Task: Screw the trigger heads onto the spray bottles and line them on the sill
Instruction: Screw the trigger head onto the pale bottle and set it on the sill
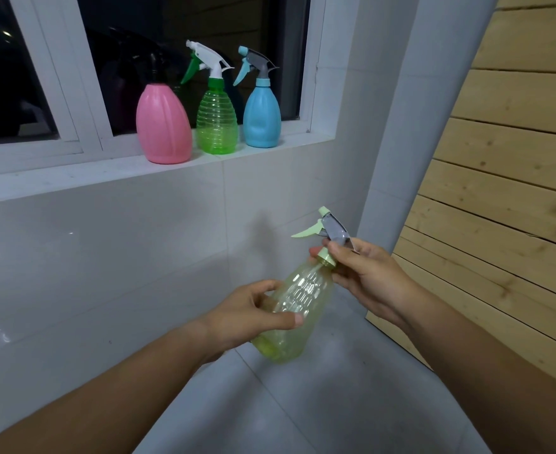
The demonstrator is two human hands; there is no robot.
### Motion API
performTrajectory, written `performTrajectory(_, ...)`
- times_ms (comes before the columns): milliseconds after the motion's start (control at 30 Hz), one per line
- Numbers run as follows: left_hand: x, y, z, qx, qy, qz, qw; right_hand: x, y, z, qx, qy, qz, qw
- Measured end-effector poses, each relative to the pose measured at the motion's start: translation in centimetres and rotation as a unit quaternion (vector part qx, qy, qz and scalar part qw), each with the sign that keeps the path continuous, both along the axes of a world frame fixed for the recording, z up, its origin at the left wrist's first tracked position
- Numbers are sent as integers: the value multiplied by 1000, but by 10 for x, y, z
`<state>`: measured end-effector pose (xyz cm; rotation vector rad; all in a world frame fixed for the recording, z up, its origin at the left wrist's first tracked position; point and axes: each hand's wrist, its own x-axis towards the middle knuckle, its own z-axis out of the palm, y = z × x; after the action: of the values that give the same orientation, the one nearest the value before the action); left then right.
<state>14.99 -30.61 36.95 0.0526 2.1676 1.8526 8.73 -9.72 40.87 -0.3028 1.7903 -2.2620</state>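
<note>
I hold a clear yellow spray bottle (pixel 298 309) tilted in front of me, below the sill. My left hand (pixel 253 314) wraps around its body. My right hand (pixel 365 276) grips the pale green and grey trigger head (pixel 327 229) at the bottle's neck, fingers around the green collar. On the white window sill (pixel 73 175) stand three bottles side by side with trigger heads on: a pink one (pixel 163 126) with a black head, a clear green one (pixel 217 119) with a white and green head, and a blue one (pixel 262 116) with a grey and blue head.
A dark window (pixel 198 27) lies behind the sill bottles. The white tiled wall (pixel 122 257) runs under the sill. A light wooden plank wall (pixel 506 158) stands on the right, past a white corner column (pixel 401 126). The sill's left stretch holds nothing.
</note>
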Motion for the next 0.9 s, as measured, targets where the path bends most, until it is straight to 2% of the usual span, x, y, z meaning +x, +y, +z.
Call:
performTrajectory(67,3,1,4,27,-23,-32,999,0,-1,3,-50,-27,38,998)
performTrajectory(200,4,4,0,38,-23,-54,998,0,-9,1,-66,-24,57,996)
performTrajectory(300,2,7,-6,40,10,-33,999,-1,-14,2,-57,1,19,998)
performTrajectory(467,-2,15,-9,-5,73,23,997,1,-18,-1,-34,44,-43,998)
performTrajectory(667,-2,18,-5,-50,100,24,993,2,-19,-2,-35,49,-81,995)
performTrajectory(900,-2,6,2,10,75,21,997,3,-21,8,-60,38,-16,997)
